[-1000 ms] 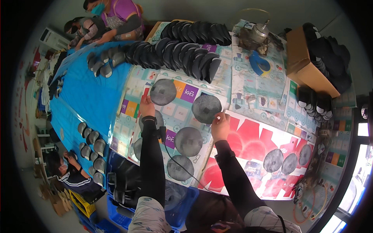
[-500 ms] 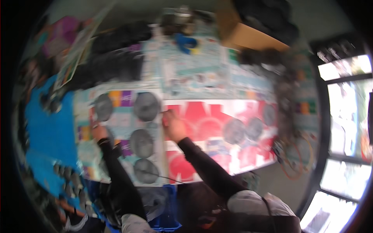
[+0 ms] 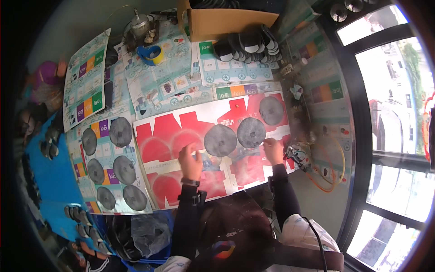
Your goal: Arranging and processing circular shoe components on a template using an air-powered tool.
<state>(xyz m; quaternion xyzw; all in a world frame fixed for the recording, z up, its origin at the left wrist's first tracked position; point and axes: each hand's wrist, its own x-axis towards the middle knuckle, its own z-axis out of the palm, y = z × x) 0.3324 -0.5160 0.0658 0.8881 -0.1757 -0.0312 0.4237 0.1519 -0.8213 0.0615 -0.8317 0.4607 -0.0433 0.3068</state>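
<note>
Several flat, round grey-black discs with dusty faces lie on printed sheets in front of me. On the red-and-white sheet [image 3: 165,124] are a left disc [image 3: 220,140], a middle disc [image 3: 251,133] and a far-right disc [image 3: 272,111]. My left hand [image 3: 190,164] hovers over this sheet, left of and below the left disc, with thumb and fingers apart and nothing in them. At the lower right edge of the middle disc is my right hand [image 3: 273,152], fingers loosely bent and not wrapped round it; contact is hard to judge.
More discs [image 3: 121,132] lie in two columns on the left board [image 3: 145,199]. Behind stand a cardboard box [image 3: 231,25], a blue-and-yellow tape roll [image 3: 152,55] and stacked black pieces [image 3: 247,47]. An air gun [image 3: 294,157] with an orange hose is at right.
My view has swung to the right. Both hands have moved right: the left from the left board onto the red sheet, the right from the sheet's left edge to its right side.
</note>
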